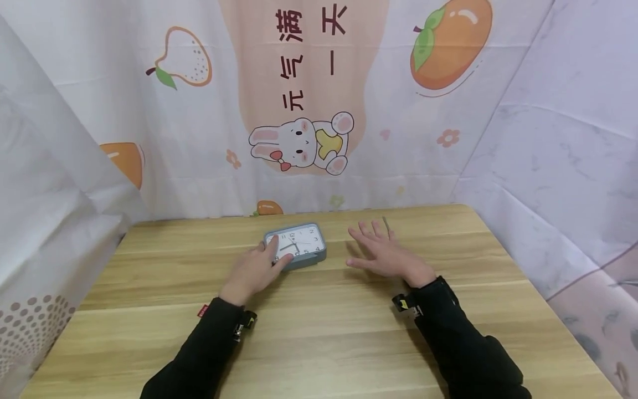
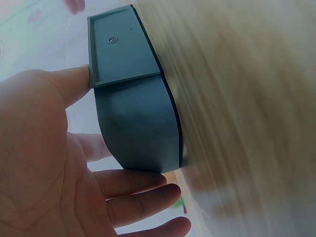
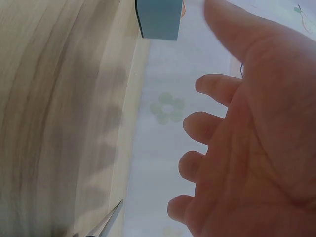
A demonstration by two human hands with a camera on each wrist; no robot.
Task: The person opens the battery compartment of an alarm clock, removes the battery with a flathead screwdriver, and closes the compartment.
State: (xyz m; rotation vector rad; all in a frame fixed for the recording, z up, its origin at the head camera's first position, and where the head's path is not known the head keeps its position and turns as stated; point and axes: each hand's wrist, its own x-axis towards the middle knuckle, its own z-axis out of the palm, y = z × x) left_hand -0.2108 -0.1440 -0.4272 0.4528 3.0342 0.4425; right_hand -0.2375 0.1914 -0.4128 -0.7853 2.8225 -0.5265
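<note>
A blue-grey alarm clock (image 1: 306,246) lies face up on the wooden table, its white dial with black numerals partly covered. My left hand (image 1: 254,271) holds its left end, with the thumb and index finger over the dial side. In the left wrist view, the clock's side (image 2: 138,123) faces me and the other fingers (image 2: 143,202) reach around the end. My right hand (image 1: 384,257) is spread to the right of the clock, apart from it and holding nothing. A thin pointed metal object (image 1: 386,223) shows just past that hand, largely hidden; its kind is unclear.
The wooden table (image 1: 319,332) runs back to a printed curtain (image 1: 199,138) with fruit and a rabbit. White cloth hangs at both sides. A small red tag (image 1: 202,310) shows beside the left sleeve.
</note>
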